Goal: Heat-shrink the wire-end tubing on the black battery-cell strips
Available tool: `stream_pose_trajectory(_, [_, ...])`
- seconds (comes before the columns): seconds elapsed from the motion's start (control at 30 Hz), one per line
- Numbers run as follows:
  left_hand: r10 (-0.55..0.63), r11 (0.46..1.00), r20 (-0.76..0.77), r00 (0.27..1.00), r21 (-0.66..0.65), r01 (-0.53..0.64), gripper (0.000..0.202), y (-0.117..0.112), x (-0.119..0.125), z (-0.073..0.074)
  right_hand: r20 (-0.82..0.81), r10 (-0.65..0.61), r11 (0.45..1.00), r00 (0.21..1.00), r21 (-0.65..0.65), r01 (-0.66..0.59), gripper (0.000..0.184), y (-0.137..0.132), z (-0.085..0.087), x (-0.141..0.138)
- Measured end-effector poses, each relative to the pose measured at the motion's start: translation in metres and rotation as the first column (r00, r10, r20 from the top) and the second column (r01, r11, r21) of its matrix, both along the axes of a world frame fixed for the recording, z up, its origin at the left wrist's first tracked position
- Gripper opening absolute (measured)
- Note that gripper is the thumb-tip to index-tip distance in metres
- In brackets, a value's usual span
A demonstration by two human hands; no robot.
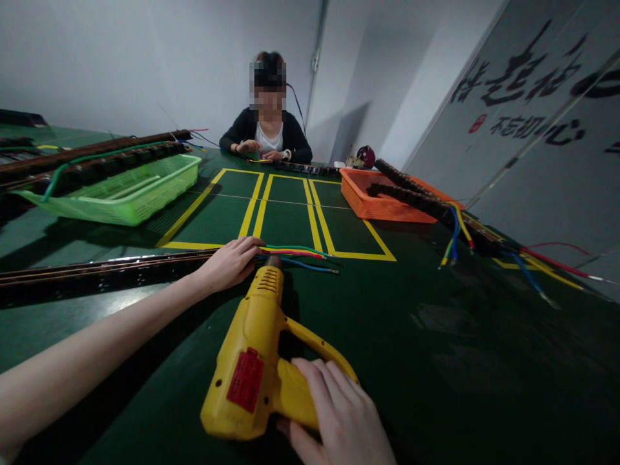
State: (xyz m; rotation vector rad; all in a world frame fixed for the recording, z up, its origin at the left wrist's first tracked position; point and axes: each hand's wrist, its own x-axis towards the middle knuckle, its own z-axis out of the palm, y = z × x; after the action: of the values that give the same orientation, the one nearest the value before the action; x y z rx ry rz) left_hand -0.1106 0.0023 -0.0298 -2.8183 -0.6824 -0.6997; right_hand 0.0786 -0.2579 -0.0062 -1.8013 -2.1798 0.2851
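Note:
My right hand (334, 416) is wrapped round the handle of a yellow heat gun (252, 361) with a red label; its nozzle points away from me at the end of a long dark strip (97, 271) lying across the green table. My left hand (230, 261) rests closed on that end of the strip, where green, red and blue wires (300, 253) come out to the right. The nozzle tip sits just behind my left fingers, close to the wires.
A green basket (126, 194) carrying more dark strips stands at the left. An orange basket (382, 200) with wired strips sits at the right. Yellow tape lines (310, 213) mark the table middle. Another person sits at the far end, their hands (261, 150) on the table.

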Motion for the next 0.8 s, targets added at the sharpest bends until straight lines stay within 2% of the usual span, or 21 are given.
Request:
stream_pose_trajectory(0.2, [-0.014, 0.999, -0.025, 1.000, -0.029, 0.013, 0.028, -0.004, -0.002, 0.006, 0.004, 0.040, 0.999, 0.999, 0.001, -0.040, 0.049, 0.003, -0.005, -0.012])
stream_pose_trajectory(0.4, [-0.007, 1.000, -0.048, 0.999, -0.022, 0.006, 0.031, -0.004, -0.002, 0.006, -0.082, 0.006, 0.986, 0.997, -0.166, -0.020, 0.051, 0.002, 0.003, -0.006])
stream_pose_trajectory(0.57, [-0.002, 1.000, -0.022, 1.000, -0.008, 0.001, 0.026, -0.003, -0.001, 0.003, -0.164, -0.080, 0.968, 0.983, -0.248, 0.037, 0.050, 0.000, 0.014, 0.010])
stream_pose_trajectory(0.8, [-0.006, 1.000, -0.023, 1.000, 0.005, 0.006, 0.025, -0.003, -0.001, 0.004, -0.114, -0.164, 0.931, 0.980, -0.345, 0.116, 0.054, -0.010, 0.026, 0.050])
